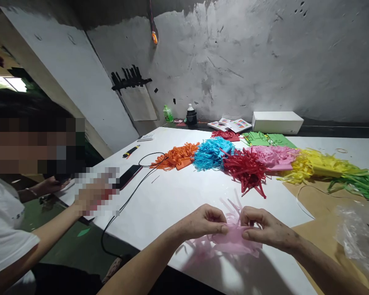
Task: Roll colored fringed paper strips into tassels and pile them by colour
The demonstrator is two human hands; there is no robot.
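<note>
A pink tissue-paper piece with fringed strips [233,241] is held up over the near part of the white table [135,213]. My left hand [204,221] pinches its upper edge on the left, thumb against fingers. On the right, my right hand [263,227] grips the same edge with thumb and curled fingers. Some strips stick up between the hands, and others hang out to the left, blurred. Just beyond lies a red fringed paper bundle [244,166], touching neither hand.
Blue [213,151], orange [178,157], pink [276,155] and yellow [320,162] fringed bundles lie across the table. Brown paper [310,209] and clear plastic [361,233] are at right. A phone [127,177] with a black cable [123,203] lies left, near a seated person [6,229].
</note>
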